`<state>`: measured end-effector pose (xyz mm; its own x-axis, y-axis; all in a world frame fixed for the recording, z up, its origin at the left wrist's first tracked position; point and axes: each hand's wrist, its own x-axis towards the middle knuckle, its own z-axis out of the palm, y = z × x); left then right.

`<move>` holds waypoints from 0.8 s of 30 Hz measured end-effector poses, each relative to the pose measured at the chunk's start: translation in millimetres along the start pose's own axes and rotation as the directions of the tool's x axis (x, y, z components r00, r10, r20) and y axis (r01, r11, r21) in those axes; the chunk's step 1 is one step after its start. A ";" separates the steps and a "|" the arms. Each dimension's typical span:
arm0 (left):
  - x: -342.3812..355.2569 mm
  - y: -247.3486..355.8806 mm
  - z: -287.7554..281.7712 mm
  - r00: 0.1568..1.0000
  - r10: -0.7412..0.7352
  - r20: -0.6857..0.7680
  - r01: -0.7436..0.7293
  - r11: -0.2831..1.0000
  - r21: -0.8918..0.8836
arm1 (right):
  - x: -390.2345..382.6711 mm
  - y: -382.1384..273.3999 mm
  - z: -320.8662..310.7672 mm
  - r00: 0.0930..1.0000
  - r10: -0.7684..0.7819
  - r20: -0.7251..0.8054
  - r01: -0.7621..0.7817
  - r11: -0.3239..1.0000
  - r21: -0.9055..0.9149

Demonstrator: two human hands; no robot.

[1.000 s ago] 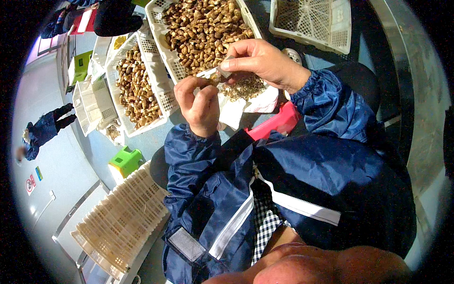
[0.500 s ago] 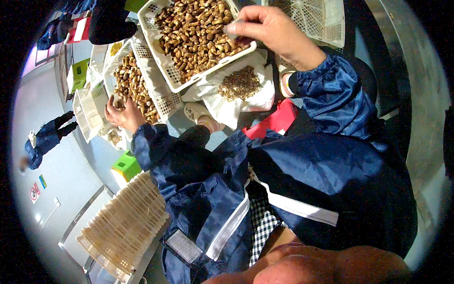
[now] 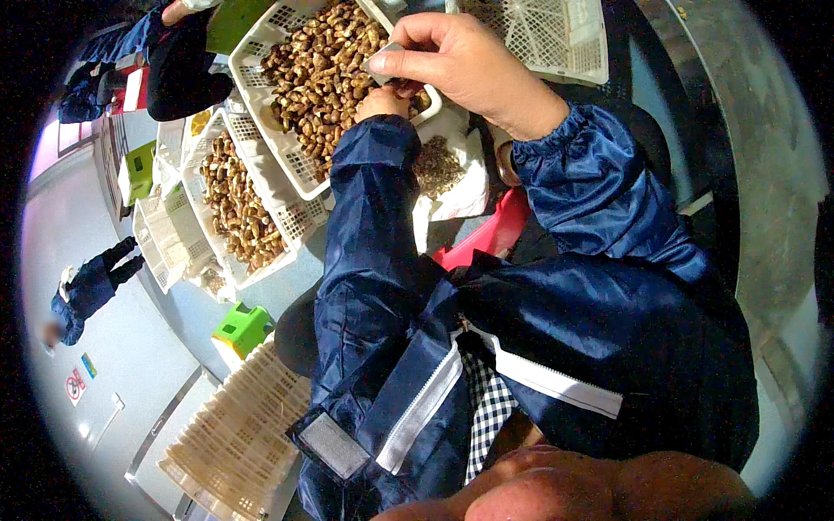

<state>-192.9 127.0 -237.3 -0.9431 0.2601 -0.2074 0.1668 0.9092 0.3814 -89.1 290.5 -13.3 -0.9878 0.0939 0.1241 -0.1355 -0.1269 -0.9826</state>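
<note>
A white perforated crate (image 3: 306,178) full of small brown mushrooms (image 3: 321,65) stands at the top middle. Over its right side is my right hand (image 3: 447,65), thumb and fingers closed on a small flat grey blade-like piece (image 3: 382,62). Just below that piece my left hand (image 3: 382,104) reaches in over the mushrooms. Its fingers look curled at the tips, partly covered by my right hand, and what they hold is hidden. Beside the crate's near right corner, a white cloth (image 3: 469,187) carries a heap of brown and pale trimmings (image 3: 439,167).
Left of it stands a second crate (image 3: 291,224) of mushrooms. A nested stack of cream baskets (image 3: 230,425) and a green stool (image 3: 245,323) are at lower left. A pink-red object (image 3: 486,230) lies near my knees. Another white crate (image 3: 556,39) is top right. People appear at far left.
My left hand has left the second crate and moved right to meet my right hand over the main crate. The view has shifted slightly. My right hand keeps its pinch.
</note>
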 end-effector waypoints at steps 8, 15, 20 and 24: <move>-17.2 -19.9 -31.0 0.999 -0.017 -0.040 -0.016 0.696 -0.718 | 2.5 -4.5 -1.0 0.998 -0.052 0.036 0.051 0.999 0.018; -144.0 49.5 -171.6 0.990 0.081 0.111 0.063 0.448 -0.892 | -16.3 5.3 0.2 0.967 -0.139 0.212 0.212 0.902 -0.375; -201.7 52.7 -198.8 0.999 0.038 0.008 -0.011 0.460 -0.888 | -28.7 10.5 25.6 0.892 -0.202 0.405 0.299 0.935 -0.192; -211.5 45.6 -195.8 0.995 -0.018 -0.098 -0.084 0.390 -0.917 | -30.1 5.3 41.1 0.878 -0.216 0.427 0.319 0.930 -0.184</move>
<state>-42.2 49.8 0.4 -0.9697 0.2104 -0.1245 -0.1198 0.0349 0.9922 -63.2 246.5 -16.6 -0.8705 -0.3121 0.3804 -0.4268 0.0939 -0.8995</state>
